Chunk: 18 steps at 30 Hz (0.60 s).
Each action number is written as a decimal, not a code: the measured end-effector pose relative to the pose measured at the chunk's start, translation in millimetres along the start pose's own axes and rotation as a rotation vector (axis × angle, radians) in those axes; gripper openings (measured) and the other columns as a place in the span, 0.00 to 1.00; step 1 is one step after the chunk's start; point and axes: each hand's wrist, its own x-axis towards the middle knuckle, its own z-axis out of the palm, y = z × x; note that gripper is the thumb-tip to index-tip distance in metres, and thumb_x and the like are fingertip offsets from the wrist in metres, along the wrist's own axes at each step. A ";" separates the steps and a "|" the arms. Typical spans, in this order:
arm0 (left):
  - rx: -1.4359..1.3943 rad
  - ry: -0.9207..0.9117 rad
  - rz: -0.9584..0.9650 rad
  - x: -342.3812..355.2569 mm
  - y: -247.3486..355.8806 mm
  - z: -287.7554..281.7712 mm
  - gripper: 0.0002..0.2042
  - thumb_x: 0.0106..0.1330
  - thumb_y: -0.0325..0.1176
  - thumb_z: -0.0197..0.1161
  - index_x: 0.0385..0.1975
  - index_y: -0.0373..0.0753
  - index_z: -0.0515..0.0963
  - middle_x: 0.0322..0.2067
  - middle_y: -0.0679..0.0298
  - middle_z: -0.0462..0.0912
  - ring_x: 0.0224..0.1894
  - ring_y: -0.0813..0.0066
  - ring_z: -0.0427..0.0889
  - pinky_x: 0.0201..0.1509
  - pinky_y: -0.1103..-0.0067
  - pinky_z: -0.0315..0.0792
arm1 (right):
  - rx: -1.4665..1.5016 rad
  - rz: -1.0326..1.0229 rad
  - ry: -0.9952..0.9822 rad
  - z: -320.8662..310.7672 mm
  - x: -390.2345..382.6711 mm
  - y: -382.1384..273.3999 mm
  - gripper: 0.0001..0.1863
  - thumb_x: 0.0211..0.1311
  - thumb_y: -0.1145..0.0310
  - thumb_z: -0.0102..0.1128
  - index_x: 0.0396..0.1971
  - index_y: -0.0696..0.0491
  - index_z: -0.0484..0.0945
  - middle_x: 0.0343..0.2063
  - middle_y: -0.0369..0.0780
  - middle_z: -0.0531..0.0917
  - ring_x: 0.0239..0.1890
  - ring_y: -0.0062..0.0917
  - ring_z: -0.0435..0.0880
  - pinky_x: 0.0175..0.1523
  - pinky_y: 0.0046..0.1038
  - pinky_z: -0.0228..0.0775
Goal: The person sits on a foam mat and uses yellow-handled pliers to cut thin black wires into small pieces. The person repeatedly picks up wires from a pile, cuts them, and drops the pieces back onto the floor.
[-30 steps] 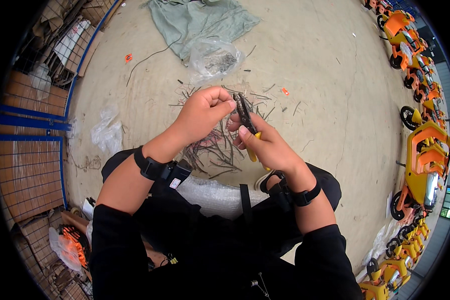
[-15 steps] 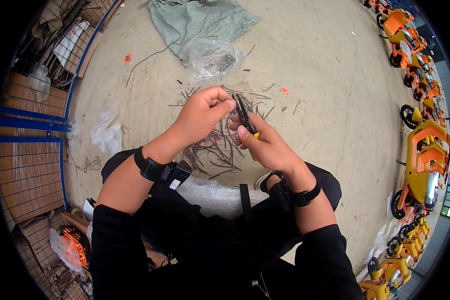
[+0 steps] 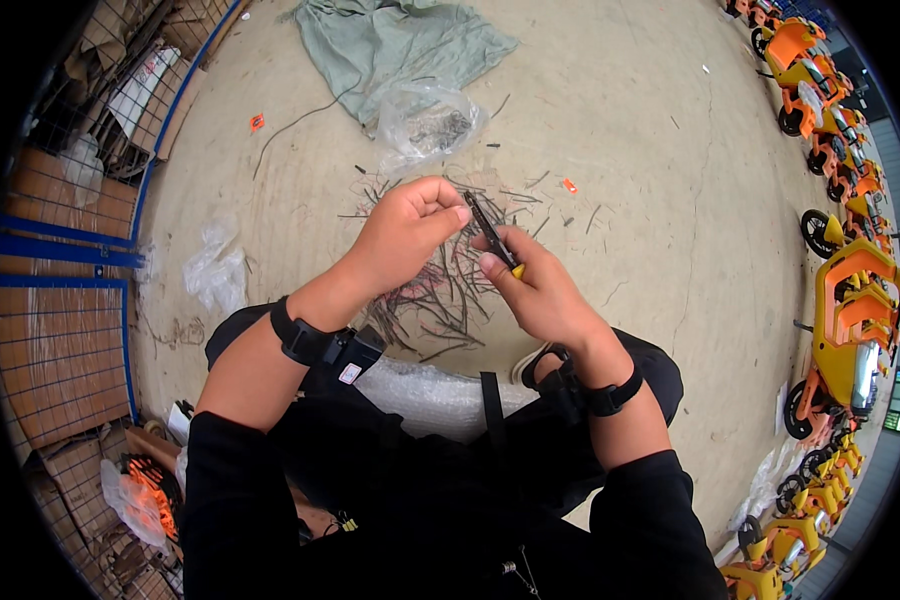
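Observation:
My right hand (image 3: 542,288) is wrapped round a pair of dark wire strippers (image 3: 488,228) with yellow on the handle. The tool points up and to the left, and its jaws look nearly together. At its tip, my left hand (image 3: 410,228) is closed in a pinch between thumb and fingers. Whatever that pinch holds is too small or too hidden to make out. Below both hands, on the floor, lies a loose pile of short dark cable pieces (image 3: 455,300) with some thin reddish strands among them.
Beyond the pile sits a clear plastic bag (image 3: 425,125) of thin scraps, against a grey-green cloth sack (image 3: 395,45). Crumpled plastic (image 3: 215,268) lies to the left, near a blue wire-mesh cage (image 3: 65,245) of cardboard. Yellow-orange bikes (image 3: 850,300) line the right side.
The wire strippers have turned slightly in my right hand, and their jaws, apart before, now look closer together. My left hand has barely moved and stays pinched.

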 end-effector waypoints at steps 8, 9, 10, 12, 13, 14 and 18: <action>-0.184 -0.016 -0.156 -5.9 1.4 -9.4 0.03 0.67 0.29 0.58 0.32 0.38 0.73 0.21 0.75 0.68 0.17 0.92 0.55 0.18 0.87 0.46 | -0.143 0.013 0.246 -17.2 12.9 14.7 0.14 0.69 0.62 0.53 0.46 0.57 0.73 0.37 0.48 0.81 0.40 0.38 0.80 0.47 0.33 0.70; -0.184 -0.017 -0.161 -7.7 3.4 -9.3 0.03 0.67 0.29 0.58 0.32 0.38 0.73 0.21 0.75 0.68 0.17 0.92 0.54 0.18 0.88 0.45 | -0.119 0.050 0.369 -34.5 16.4 23.3 0.14 0.69 0.61 0.52 0.44 0.56 0.74 0.31 0.45 0.79 0.35 0.32 0.79 0.41 0.32 0.70; -0.178 -0.022 -0.159 -10.2 6.1 -9.2 0.03 0.67 0.29 0.58 0.32 0.39 0.73 0.21 0.75 0.68 0.17 0.92 0.54 0.18 0.88 0.46 | -0.090 0.083 0.492 -51.7 20.0 31.9 0.14 0.69 0.60 0.52 0.43 0.55 0.74 0.26 0.41 0.78 0.29 0.27 0.77 0.36 0.31 0.70; -0.162 -0.018 -0.154 -16.3 11.0 -12.5 0.03 0.67 0.30 0.58 0.33 0.39 0.73 0.22 0.74 0.69 0.17 0.92 0.54 0.18 0.88 0.46 | 0.373 0.049 0.543 -74.2 17.9 20.8 0.11 0.70 0.62 0.52 0.43 0.53 0.73 0.23 0.30 0.71 0.19 0.09 0.65 0.21 0.16 0.56; -0.153 -0.005 -0.141 -15.9 10.0 -13.7 0.03 0.67 0.30 0.58 0.33 0.38 0.73 0.23 0.74 0.70 0.17 0.92 0.54 0.18 0.88 0.46 | 0.425 0.013 0.527 -84.6 13.8 19.5 0.11 0.69 0.64 0.53 0.44 0.54 0.73 0.26 0.30 0.71 0.20 0.11 0.66 0.23 0.17 0.59; -0.143 0.012 -0.129 -15.8 7.5 -15.2 0.03 0.67 0.30 0.58 0.33 0.38 0.73 0.23 0.74 0.71 0.17 0.92 0.54 0.18 0.88 0.46 | 0.396 0.035 0.477 -87.7 9.2 13.5 0.13 0.70 0.64 0.52 0.47 0.56 0.72 0.29 0.31 0.73 0.24 0.12 0.68 0.27 0.18 0.63; -0.119 0.054 -0.089 -16.3 3.9 -19.9 0.05 0.67 0.31 0.59 0.36 0.38 0.75 0.27 0.72 0.77 0.17 0.93 0.54 0.18 0.88 0.46 | 0.358 0.097 0.016 -62.5 -6.8 0.6 0.19 0.71 0.62 0.50 0.55 0.57 0.70 0.42 0.36 0.78 0.38 0.19 0.76 0.43 0.25 0.72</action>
